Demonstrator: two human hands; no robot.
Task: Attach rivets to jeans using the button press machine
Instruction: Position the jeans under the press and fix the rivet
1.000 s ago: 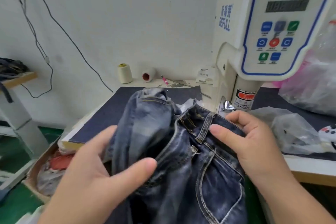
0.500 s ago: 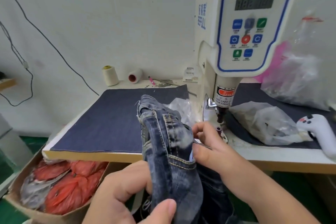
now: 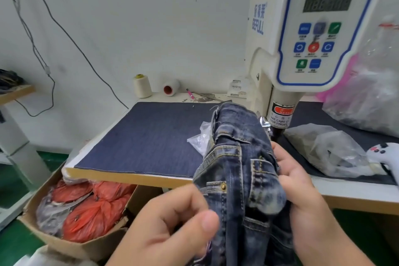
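I am watching the jeans [image 3: 239,157] being lifted higher than half a second ago, bunched upright before the button press machine [image 3: 302,34]. Left hand [image 3: 170,229] and right hand [image 3: 302,192] are both clamping denim. One rivet [image 3: 223,187] is now showing, so I judge positioning is underway.

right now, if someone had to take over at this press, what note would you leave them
Left hand grips the bunched jeans at the lower left; right hand holds their right side.
The jeans are held up in front of the table edge, just left of the button press machine ram, not under it.
Done: one brass rivet shows at a pocket corner.
Left: seat the next spot under the ram and press.
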